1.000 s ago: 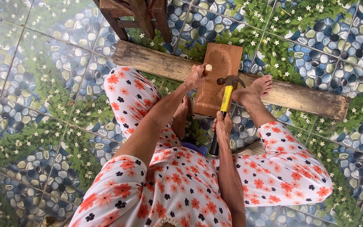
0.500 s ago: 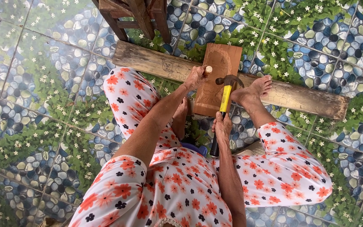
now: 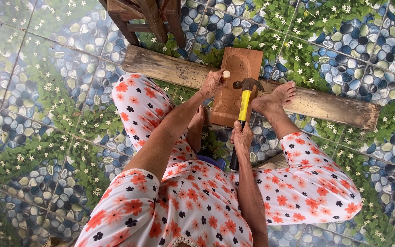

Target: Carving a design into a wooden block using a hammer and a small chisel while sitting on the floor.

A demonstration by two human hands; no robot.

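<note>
The left hand (image 3: 212,83) is closed around a slim wooden-handled tool (image 3: 225,74), likely a chisel; only its pale round butt shows above the fingers, and its tip is hidden, so I cannot tell where it meets the wood. The grip is a tight fist resting at the left edge of the reddish carved board (image 3: 236,87). That board lies across a long weathered plank (image 3: 325,106) on the pebble-and-flower patterned floor (image 3: 37,91). The right hand (image 3: 242,137) is wrapped fully around the hammer (image 3: 242,107), low on its handle where yellow gives way to black; the steel head hangs just beside the tool's butt, over the board. A bare foot (image 3: 275,99) presses on the plank, touching the board's right edge. A wooden stool (image 3: 147,16) stands beyond the plank.
</note>
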